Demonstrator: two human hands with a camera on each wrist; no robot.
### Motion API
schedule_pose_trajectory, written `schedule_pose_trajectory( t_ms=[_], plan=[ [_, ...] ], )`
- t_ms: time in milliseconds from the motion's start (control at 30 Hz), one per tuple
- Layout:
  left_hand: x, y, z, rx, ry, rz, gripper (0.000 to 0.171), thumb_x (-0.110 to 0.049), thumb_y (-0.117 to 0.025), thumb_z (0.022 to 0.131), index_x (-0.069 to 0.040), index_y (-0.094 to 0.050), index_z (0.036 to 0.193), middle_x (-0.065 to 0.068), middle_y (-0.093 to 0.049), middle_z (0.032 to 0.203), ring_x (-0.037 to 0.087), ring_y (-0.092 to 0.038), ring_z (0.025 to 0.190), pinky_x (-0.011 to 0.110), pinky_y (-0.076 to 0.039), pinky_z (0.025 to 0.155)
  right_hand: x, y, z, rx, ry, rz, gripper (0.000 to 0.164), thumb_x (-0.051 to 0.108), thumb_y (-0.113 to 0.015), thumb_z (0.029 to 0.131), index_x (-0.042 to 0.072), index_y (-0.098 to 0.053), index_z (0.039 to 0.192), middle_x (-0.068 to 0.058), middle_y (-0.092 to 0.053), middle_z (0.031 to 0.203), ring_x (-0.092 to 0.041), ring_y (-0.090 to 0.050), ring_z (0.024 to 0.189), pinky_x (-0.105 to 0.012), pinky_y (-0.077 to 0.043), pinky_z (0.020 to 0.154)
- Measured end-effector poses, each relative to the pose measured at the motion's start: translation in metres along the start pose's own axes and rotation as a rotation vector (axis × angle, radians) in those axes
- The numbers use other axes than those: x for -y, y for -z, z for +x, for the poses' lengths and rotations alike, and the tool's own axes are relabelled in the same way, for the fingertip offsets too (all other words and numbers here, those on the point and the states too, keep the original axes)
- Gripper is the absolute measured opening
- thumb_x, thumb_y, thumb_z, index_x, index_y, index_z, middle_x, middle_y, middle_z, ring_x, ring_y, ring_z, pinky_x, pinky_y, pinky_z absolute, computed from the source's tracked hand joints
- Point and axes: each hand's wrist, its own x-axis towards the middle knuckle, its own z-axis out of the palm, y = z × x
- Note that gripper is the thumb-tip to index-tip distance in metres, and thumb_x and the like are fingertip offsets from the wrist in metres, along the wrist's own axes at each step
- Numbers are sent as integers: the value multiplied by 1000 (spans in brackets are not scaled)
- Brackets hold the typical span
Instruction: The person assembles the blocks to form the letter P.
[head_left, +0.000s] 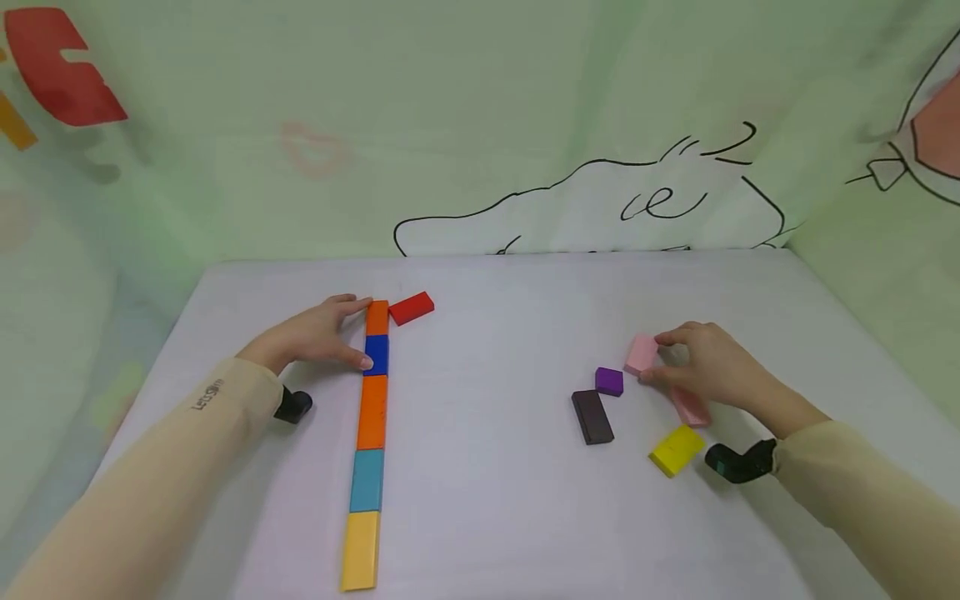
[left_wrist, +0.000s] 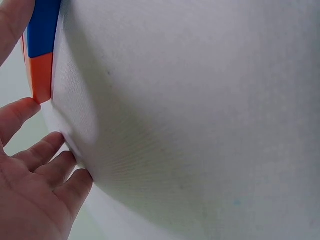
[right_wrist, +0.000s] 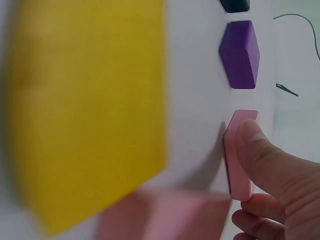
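Observation:
On the left of the head view, blocks form a straight row: a short orange block [head_left: 377, 320], a blue block [head_left: 379, 350], a longer orange block [head_left: 372, 412], a light blue block [head_left: 367, 481] and a pale yellow block [head_left: 361, 552]. My left hand [head_left: 313, 335] touches the row's far part, index fingertip at the short orange block's end, thumb at the blue block. A red block [head_left: 412, 308] lies slanted beside that end. My right hand [head_left: 712, 362] pinches a light pink block [head_left: 641, 353] between thumb and index finger; in the right wrist view the thumb [right_wrist: 257, 152] covers part of it.
Near the right hand lie a purple block [head_left: 609, 382], a dark brown block [head_left: 592, 417], a bright yellow block [head_left: 677, 451] and a darker pink block [head_left: 692, 408], partly hidden under the hand. A pale green printed curtain [head_left: 465, 108] hangs behind the white table [head_left: 480, 500].

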Motion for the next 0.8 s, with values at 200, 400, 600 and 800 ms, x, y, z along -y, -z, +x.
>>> schedule_pose_trajectory(
  t_ms=[200, 400, 600, 800],
  plan=[
    [-1, 0, 1, -8, 13, -8, 102, -39, -82, 85, -18, -22, 164, 21, -9, 171, 48, -15, 155, 70, -25, 119, 24, 2, 39, 30, 22, -4, 68, 35, -78, 90, -14, -58, 133, -34, -61, 131, -54, -48, 128, -68, -42, 108],
    [-3, -1, 2, -5, 19, -8, 100, -37, -81, 86, -18, -22, 165, 20, -10, 171, 46, -16, 156, 68, -24, 121, 63, -4, 67, 61, 79, 31, 69, 36, -78, 89, -11, -58, 135, -33, -60, 133, -51, -50, 130, -64, -41, 111],
    [-11, -2, 2, 7, 21, -23, 100, -35, -81, 86, -21, -22, 165, 17, -8, 172, 44, -14, 157, 67, -24, 122, 89, -8, 81, 103, 152, 54, 66, 30, -77, 91, -6, -56, 141, -30, -58, 138, -45, -53, 128, -60, -44, 112],
    [-20, -4, 2, 20, 12, -12, 100, -36, -81, 86, -19, -21, 165, 18, -9, 172, 44, -15, 156, 66, -25, 122, 97, -5, 90, 171, 238, 40, 63, 20, -75, 93, 4, -51, 149, -29, -56, 136, -39, -56, 120, -57, -48, 105]
  ],
)
